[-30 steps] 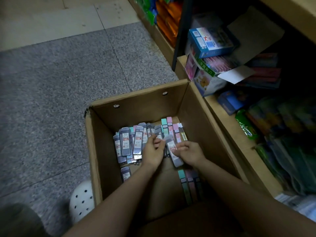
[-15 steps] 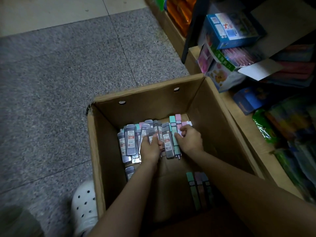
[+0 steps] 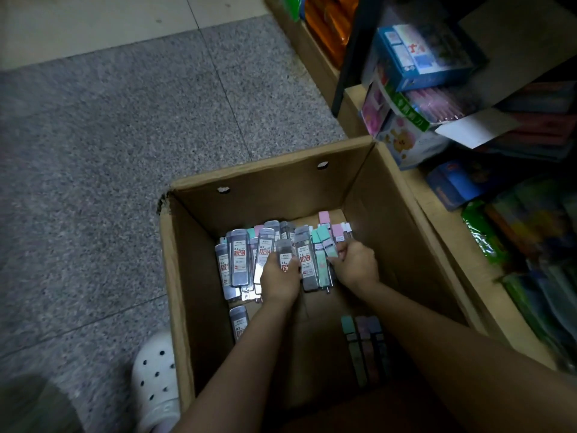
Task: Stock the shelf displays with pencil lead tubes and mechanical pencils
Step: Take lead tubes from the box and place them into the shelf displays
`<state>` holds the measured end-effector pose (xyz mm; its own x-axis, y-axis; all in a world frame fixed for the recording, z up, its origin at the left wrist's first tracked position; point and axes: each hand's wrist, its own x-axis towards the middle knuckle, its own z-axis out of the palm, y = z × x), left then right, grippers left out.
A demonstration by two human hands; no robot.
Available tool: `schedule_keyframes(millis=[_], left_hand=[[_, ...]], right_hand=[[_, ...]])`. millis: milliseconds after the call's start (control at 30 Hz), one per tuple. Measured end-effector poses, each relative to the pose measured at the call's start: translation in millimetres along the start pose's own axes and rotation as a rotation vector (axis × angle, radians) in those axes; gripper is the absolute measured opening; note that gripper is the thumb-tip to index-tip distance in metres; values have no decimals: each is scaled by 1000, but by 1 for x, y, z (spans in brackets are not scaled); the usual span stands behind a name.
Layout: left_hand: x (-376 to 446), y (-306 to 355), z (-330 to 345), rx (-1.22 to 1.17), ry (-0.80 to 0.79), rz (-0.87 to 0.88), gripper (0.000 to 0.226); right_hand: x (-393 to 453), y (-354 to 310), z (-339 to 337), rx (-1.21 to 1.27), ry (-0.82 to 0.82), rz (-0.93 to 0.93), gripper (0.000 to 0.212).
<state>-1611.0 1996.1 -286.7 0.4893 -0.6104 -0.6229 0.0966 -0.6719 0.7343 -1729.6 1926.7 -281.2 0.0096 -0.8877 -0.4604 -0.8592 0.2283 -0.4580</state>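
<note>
The fingers of the left hand (image 3: 278, 278) are curling round a grey pencil lead tube (image 3: 284, 257), and it is lying against the grey pile (image 3: 249, 260) of tubes beside it. The fingers of the right hand (image 3: 356, 266) are pinching the mint and pink tubes (image 3: 326, 245), which are fanning out above the knuckles. Both hands are working deep inside the cardboard box (image 3: 199, 307), and a lone grey tube (image 3: 239, 321) and three pastel tubes (image 3: 363, 342) are lying apart on its bottom. The box is sitting on the floor against the low shelf (image 3: 443, 226), which is holding other packaged stationery.

The risk, as I judge it, is in the lift: the tubes are smooth and loosely bunched, so an uneven squeeze could be letting some slip back and scatter. The colours are also mixing at the middle, which could be sending the wrong sort to a display.
</note>
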Motion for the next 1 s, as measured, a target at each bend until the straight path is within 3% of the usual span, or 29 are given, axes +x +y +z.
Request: schedule_keyframes(millis=[67, 167, 300, 400, 533, 633, 733, 867, 1000], left_hand=[[-6, -1, -1, -16, 3, 0, 22], [-13, -1, -3, -13, -18, 32, 20], [-18, 7, -4, -24, -39, 81, 24], [-15, 10, -8, -97, 8, 50, 31], [-3, 8, -18, -207, 111, -28, 32], [4, 5, -19, -274, 169, -80, 34], [8, -1, -14, -292, 165, -109, 34], [12, -5, -12, -293, 166, -139, 32], [14, -4, -9, -265, 176, -115, 33]], right_hand=[[-8, 7, -2, 41, 16, -2, 24], [-19, 11, -4, 143, 7, -25, 17], [-30, 0, 1, 364, -206, -124, 8], [-30, -13, -4, 366, -310, -183, 4], [-16, -21, -12, 298, -390, -169, 28], [-4, -20, -10, -39, -223, -301, 71], [3, -21, 2, -248, -261, -316, 100], [11, -24, 15, -320, -292, -301, 104], [9, -23, 14, -193, -219, -347, 93]])
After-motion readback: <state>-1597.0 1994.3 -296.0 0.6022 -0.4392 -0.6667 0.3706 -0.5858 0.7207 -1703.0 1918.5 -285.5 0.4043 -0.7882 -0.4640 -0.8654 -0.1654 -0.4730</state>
